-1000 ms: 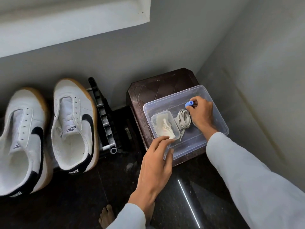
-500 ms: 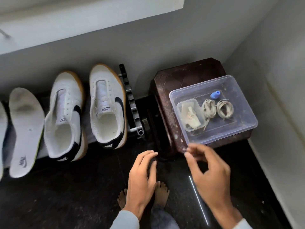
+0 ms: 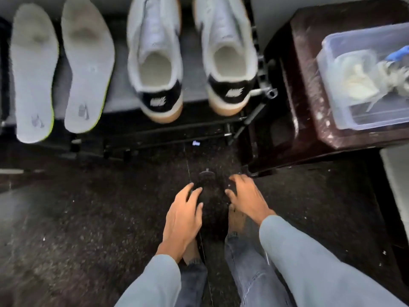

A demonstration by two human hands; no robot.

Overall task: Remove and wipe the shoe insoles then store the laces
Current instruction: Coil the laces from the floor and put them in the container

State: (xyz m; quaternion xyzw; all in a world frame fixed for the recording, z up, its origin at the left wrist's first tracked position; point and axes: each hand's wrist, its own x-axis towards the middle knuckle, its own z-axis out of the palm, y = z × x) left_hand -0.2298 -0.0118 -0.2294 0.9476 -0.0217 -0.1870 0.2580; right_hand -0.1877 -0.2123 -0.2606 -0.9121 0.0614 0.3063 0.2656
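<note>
Laces (image 3: 396, 79) in the clear box (image 3: 354, 122) on the stool (image 3: 309, 96), far right; insoles (image 3: 33, 74) flat beside the shoes (image 3: 155, 63). Left hand (image 3: 183, 218) and right hand (image 3: 245, 200) empty, fingers loose, over the floor (image 3: 88, 218). Risks bumping the box off the stool's edge, spilling laces.

The left insole (image 3: 33, 74) and the right insole (image 3: 87, 69) lay side by side at the far left on the shoe rack (image 3: 120, 85), heels toward the near side. The left shoe (image 3: 155, 63) and the right shoe (image 3: 225, 58) stood to their right on the same rack, heels near. The stool (image 3: 309, 85) stood right of the rack and carried the container (image 3: 345, 116). Inside the container, the small tub (image 3: 354, 78) lay left of the laces (image 3: 396, 78). The left hand (image 3: 183, 220) and the right hand (image 3: 245, 198) were positioned near centre, apart, on the near side of the rack.
</note>
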